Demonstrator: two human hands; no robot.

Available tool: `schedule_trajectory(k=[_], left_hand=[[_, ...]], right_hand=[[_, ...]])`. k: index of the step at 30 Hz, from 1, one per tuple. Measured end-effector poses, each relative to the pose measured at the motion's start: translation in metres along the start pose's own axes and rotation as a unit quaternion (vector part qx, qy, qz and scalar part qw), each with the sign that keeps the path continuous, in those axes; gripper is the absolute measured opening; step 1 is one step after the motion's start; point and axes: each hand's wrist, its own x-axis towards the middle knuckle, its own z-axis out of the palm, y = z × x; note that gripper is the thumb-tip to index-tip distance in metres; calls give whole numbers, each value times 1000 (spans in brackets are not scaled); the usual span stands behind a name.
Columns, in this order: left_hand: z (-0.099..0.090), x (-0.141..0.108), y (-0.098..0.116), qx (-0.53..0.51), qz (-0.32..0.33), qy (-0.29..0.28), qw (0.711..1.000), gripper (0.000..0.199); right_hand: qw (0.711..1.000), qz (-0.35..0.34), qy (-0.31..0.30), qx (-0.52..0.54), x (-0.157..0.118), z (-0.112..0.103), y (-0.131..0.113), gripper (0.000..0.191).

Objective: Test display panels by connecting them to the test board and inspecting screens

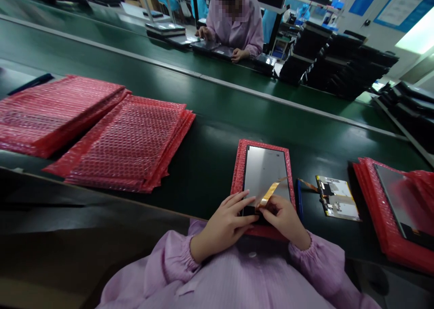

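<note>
A display panel (pixel 266 171) with a silvery back lies on red bubble-wrap bags (pixel 239 169) in front of me. My left hand (pixel 232 218) rests on the panel's near-left corner, its fingers stretched out. At the near edge, the closed fingers of my right hand (pixel 281 216) pinch a shiny gold-coloured strip (pixel 269 194). The strip's free end rises over the panel toward the upper right; I cannot tell whether it is tape or a flex cable. My right fingers hide its lower end.
Stacked red bubble-wrap bags (pixel 129 142) lie left. On the right are a blue pen-like tool (pixel 299 198), a small circuit assembly (pixel 339 198) and another panel (pixel 407 205) on red bags. Across the green bench (pixel 217 105), a person (pixel 233 24) works beside black stacks (pixel 308 51).
</note>
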Motion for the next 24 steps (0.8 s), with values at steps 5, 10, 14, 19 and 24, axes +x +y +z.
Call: schedule_trajectory(k=[5,10,14,19,24], left_hand=[[-1,-2,0,64,48,16,997,32],[1,-3,2,121,67,24,990,38],[2,-1,6,123,30,-3,992,40],[-1,2,8,97,5,-36,995,47],[-1,2,4,73,-91,1,993,85]], right_hand=[[1000,-12,-5,-8,1,-1,0,17],[999,-34,-1,-25,0,1,0,12],[998,-45,6,-33,0,3,-1,11],[998,-40,29,-43,-5,1,0,15],[971,-67,95,-208,-23,1,11,38]])
